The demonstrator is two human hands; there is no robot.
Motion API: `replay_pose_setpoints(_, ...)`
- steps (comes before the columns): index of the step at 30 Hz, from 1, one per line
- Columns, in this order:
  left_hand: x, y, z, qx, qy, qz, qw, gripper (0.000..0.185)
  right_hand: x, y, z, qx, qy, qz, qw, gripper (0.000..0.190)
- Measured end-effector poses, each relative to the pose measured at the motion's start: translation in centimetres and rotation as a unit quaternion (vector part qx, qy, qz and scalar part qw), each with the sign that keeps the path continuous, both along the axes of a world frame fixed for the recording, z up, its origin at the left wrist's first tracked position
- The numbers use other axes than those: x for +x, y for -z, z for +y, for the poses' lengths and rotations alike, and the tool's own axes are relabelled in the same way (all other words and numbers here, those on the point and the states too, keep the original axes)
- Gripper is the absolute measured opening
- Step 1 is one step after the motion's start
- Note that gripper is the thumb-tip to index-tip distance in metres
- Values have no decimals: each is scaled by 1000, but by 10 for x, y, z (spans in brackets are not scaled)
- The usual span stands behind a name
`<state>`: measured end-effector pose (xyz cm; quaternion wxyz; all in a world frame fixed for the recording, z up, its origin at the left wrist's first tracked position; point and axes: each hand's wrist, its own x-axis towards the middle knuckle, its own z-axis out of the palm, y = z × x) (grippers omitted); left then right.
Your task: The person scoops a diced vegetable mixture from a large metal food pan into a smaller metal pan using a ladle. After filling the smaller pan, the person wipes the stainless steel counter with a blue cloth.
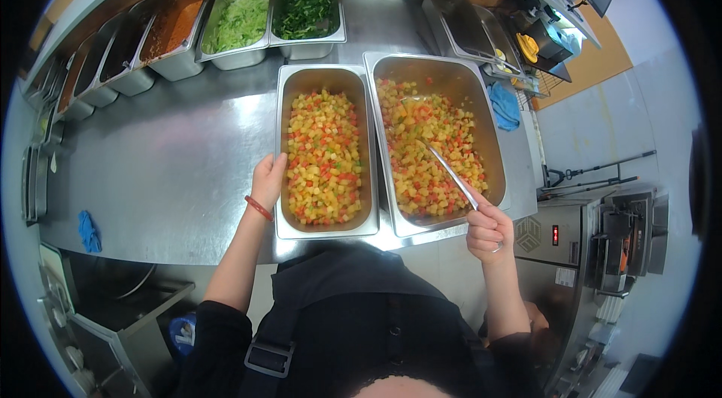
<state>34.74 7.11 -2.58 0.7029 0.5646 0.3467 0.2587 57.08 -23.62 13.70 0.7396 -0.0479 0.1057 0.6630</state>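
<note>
My left hand (268,179), with a red band on the wrist, grips the left rim of the narrower stainless-steel food pan (369,183); most of its fingers are hidden. Diced yellow and red vegetables with green bits (324,155) fill the lower part of that pan. My right hand (489,230) is closed around the metal handle of a serving utensil (453,172), possibly a ladle or spoon. Its far end is sunk in the similar diced mix (437,133) inside the wider steel pan (496,144), just to the right. Both pans sit side by side near the counter's front edge.
Along the back of the steel counter (158,172) stand pans of chopped dark greens (306,10), shredded pale-green vegetable (241,17) and red-orange sauce (179,23). Blue cloths lie at right (503,106) and left (89,231). A steel cabinet (547,251) is at right.
</note>
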Motion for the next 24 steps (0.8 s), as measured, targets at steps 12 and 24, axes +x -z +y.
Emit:
replay_pose_setpoints(12, 3, -6, -4, -1, -26, -19, 999, 25, -28, -54, 60, -63, -145, -288, 944, 60)
replay_pose_setpoints(24, 4, -8, -6, -8, -26, -8, 1000, 26, -33, -16, 75, -249, -120, -878, 391, 57)
